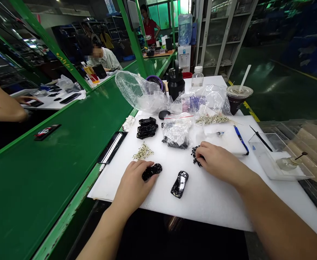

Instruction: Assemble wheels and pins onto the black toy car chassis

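Note:
My left hand point(133, 182) is closed around a small black toy car point(155, 170), thumb on the near side and fingers on the far side, low over the white work surface point(158, 196). Another black toy car point(179, 184) rests on that surface between my hands. Over a heap of tiny black parts point(194, 156), my right hand point(212, 157) has its fingertips pinched together; whatever they hold is hidden. Beyond my left hand lies a small pile of pale parts with dark tips point(143, 151). Several more black toy cars point(146, 129) are lined up farther back.
A clear zip bag point(176, 130) lies mid-table, before a black flask point(176, 83) and crumpled plastic point(142, 92). A lidded cup point(236, 99), blue tweezers point(240, 139) and a clear tray point(296, 171) with a glass bottle are rightward. A green bench point(66, 159) adjoins left; people sit beyond.

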A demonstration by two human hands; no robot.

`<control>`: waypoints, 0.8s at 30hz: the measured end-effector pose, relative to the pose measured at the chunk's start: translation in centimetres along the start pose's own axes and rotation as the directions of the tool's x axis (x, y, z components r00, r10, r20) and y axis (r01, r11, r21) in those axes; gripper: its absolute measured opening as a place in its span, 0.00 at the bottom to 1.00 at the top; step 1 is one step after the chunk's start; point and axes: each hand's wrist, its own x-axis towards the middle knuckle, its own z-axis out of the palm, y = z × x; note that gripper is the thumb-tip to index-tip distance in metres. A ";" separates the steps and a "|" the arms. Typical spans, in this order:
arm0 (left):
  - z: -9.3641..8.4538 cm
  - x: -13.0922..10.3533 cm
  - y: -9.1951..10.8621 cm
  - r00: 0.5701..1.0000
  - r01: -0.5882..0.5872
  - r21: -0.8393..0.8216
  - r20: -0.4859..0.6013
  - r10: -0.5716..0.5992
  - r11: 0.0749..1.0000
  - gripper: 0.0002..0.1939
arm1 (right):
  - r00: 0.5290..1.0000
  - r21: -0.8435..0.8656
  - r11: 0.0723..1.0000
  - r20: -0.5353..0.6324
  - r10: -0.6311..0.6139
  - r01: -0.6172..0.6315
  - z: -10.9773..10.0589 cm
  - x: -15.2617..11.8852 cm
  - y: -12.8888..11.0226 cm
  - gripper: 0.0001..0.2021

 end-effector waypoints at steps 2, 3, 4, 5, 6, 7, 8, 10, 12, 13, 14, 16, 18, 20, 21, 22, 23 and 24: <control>0.0 -0.1 0.2 1.000 0.016 0.004 0.005 -0.016 1.000 0.14 | 1.000 -0.005 1.000 0.003 -0.006 0.006 0.0 0.0 -0.1 0.09; 0.0 -0.1 0.3 1.000 0.021 0.005 0.008 -0.021 1.000 0.14 | 1.000 -0.008 1.000 0.003 -0.009 0.009 0.0 -0.1 -0.1 0.09; -0.1 -0.1 0.3 1.000 0.025 0.007 0.010 -0.025 1.000 0.14 | 1.000 -0.012 1.000 0.003 -0.011 0.011 0.0 -0.1 -0.1 0.09; -0.1 -0.1 0.4 1.000 0.027 0.008 0.012 -0.027 1.000 0.14 | 1.000 -0.017 1.000 0.004 -0.012 0.012 0.0 -0.1 -0.2 0.09; -0.1 -0.2 0.5 1.000 0.028 0.009 0.013 -0.028 1.000 0.14 | 1.000 -0.024 1.000 0.005 -0.011 0.012 0.0 -0.1 -0.2 0.09; -0.1 -0.1 0.5 1.000 0.029 0.010 0.012 -0.029 1.000 0.14 | 1.000 -0.031 0.999 0.005 -0.010 0.010 0.1 -0.1 -0.2 0.09; -0.1 -0.1 0.5 1.000 0.029 0.012 0.010 -0.029 1.000 0.14 | 1.000 -0.038 0.999 0.006 -0.007 0.007 0.1 -0.1 -0.2 0.09; -0.1 0.0 0.4 1.000 0.026 0.015 0.006 -0.026 1.000 0.13 | 1.000 -0.046 0.999 0.005 0.002 -0.001 0.2 -0.1 -0.2 0.09; 0.0 0.0 0.3 1.000 0.017 0.017 -0.003 -0.017 1.000 0.13 | 1.000 -0.045 0.999 0.003 0.012 -0.011 0.3 -0.1 -0.2 0.09; -0.1 0.0 0.4 1.000 0.009 0.019 -0.012 -0.009 1.000 0.14 | 1.000 -0.042 0.999 0.001 0.016 -0.016 0.2 -0.2 -0.2 0.09; -0.1 -0.1 0.5 1.000 -0.001 0.020 -0.024 0.001 1.000 0.14 | 1.000 -0.038 0.999 -0.001 0.018 -0.018 0.2 -0.2 -0.2 0.09; -0.1 -0.8 1.2 0.998 -0.031 0.021 -0.063 0.032 0.999 0.14 | 1.000 -0.029 0.999 -0.012 0.023 -0.024 0.1 -0.2 -0.2 0.09; 0.0 -1.8 2.5 0.990 -0.093 0.009 -0.108 0.094 0.996 0.12 | 0.999 -0.019 0.999 -0.030 0.028 -0.029 0.0 -0.1 -0.3 0.09; 0.5 -3.0 4.1 0.974 -0.187 -0.016 -0.129 0.184 0.982 0.12 | 0.998 -0.010 0.999 -0.048 0.032 -0.033 -0.1 0.0 -0.3 0.07; 0.9 -3.5 4.9 0.972 -0.202 -0.019 -0.129 0.198 0.979 0.14 | 0.998 -0.006 0.999 -0.055 0.033 -0.033 -0.1 0.1 -0.4 0.07; 1.3 -3.9 5.7 0.973 -0.203 -0.013 -0.113 0.200 0.979 0.18 | 0.998 -0.002 0.999 -0.060 0.032 -0.032 -0.2 0.1 -0.4 0.07; 1.8 -4.2 6.3 0.977 -0.186 -0.001 -0.108 0.185 0.983 0.21 | 0.997 0.003 0.999 -0.066 0.032 -0.032 -0.2 0.1 -0.4 0.07; 2.2 -4.3 6.8 0.981 -0.165 0.014 -0.106 0.165 0.986 0.23 | 0.997 0.009 0.999 -0.072 0.031 -0.031 -0.2 0.1 -0.5 0.07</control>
